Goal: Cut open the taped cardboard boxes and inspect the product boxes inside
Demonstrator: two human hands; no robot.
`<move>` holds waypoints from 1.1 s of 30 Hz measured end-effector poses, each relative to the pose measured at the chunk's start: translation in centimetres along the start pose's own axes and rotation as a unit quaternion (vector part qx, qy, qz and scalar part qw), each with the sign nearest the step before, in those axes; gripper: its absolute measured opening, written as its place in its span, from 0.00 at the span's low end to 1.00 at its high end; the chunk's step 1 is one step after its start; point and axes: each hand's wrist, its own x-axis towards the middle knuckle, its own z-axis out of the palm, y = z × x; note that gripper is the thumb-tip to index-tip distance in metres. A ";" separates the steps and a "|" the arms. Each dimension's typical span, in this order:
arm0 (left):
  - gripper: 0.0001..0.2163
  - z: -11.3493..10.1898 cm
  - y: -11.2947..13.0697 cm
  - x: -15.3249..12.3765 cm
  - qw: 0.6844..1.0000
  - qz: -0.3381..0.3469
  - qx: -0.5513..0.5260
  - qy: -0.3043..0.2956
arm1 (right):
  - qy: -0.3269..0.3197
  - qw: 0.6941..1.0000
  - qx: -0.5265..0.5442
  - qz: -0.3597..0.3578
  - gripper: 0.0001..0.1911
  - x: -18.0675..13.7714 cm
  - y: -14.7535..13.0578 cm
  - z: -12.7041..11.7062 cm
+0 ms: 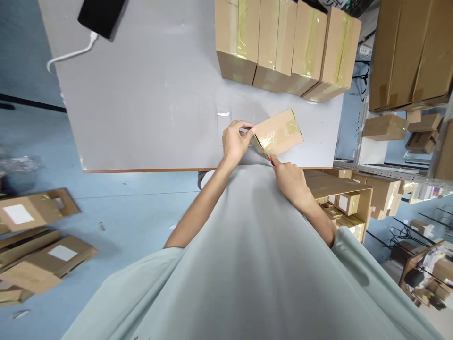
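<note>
A small taped cardboard box (279,132) lies tilted near the front edge of the white table (148,94). My left hand (235,141) pinches the box's near left corner with closed fingers. My right hand (292,182) is closed around a small red-tipped tool (272,161), whose tip touches the box's near edge. What kind of tool it is I cannot make out.
Several taped cardboard boxes (286,45) stand in a row at the table's back right. A black device (101,16) with a white cable lies at the back left. Flat cartons (38,245) lie on the blue floor at left. Shelves with boxes (406,52) stand at right.
</note>
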 end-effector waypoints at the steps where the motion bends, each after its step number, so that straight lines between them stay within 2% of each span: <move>1: 0.07 0.1 -0.2 0.0 1.000 -0.002 0.001 0.004 | 0.015 0.999 0.028 -0.007 0.30 -0.1 1.0 0.2; 4: 0.09 0.5 -0.5 0.0 1.000 -0.012 -0.001 0.017 | 0.128 0.979 0.158 -0.001 0.29 1.3 5.4 1.0; 7: 0.10 0.9 -0.7 0.0 0.999 -0.022 -0.017 0.031 | 0.271 0.918 0.278 0.082 0.26 5.2 10.1 2.7; 8: 0.10 1.0 -0.7 0.0 0.999 -0.024 -0.022 0.034 | 0.280 0.899 0.318 0.107 0.25 6.7 11.4 3.4; 10: 0.10 1.0 -0.7 0.1 0.998 -0.026 -0.037 0.038 | 0.253 0.859 0.434 0.098 0.26 9.3 13.0 4.6; 12: 0.10 0.8 -0.6 0.4 0.997 -0.024 -0.058 0.041 | 0.235 0.811 0.531 0.071 0.29 10.8 13.2 5.5; 14: 0.08 0.2 -0.6 0.6 0.996 -0.026 -0.071 0.054 | 0.230 0.781 0.577 0.053 0.29 11.2 12.2 6.1; 17: 0.06 -1.4 -0.7 0.8 0.993 -0.042 -0.055 0.098 | 0.202 0.781 0.591 0.026 0.28 10.9 9.7 6.9; 21: 0.06 -4.7 -1.7 -0.1 0.987 -0.057 -0.019 0.148 | 0.153 0.787 0.597 -0.024 0.24 10.4 6.6 7.8; 25: 0.08 -6.5 -2.3 -1.5 0.984 -0.053 0.048 0.161 | 0.140 0.802 0.579 -0.044 0.22 10.5 5.5 7.8; 27: 0.09 -5.9 -1.5 -1.6 0.981 -0.016 0.120 0.153 | 0.139 0.814 0.562 -0.047 0.22 10.6 5.6 7.6; 29: 0.11 -4.3 -0.1 -1.4 0.974 0.042 0.184 0.122 | 0.133 0.826 0.546 -0.045 0.22 10.7 5.7 7.3; 33: 0.13 -0.4 3.1 -0.5 0.966 0.139 0.217 -0.004 | 0.136 0.857 0.495 -0.048 0.22 10.5 5.8 7.0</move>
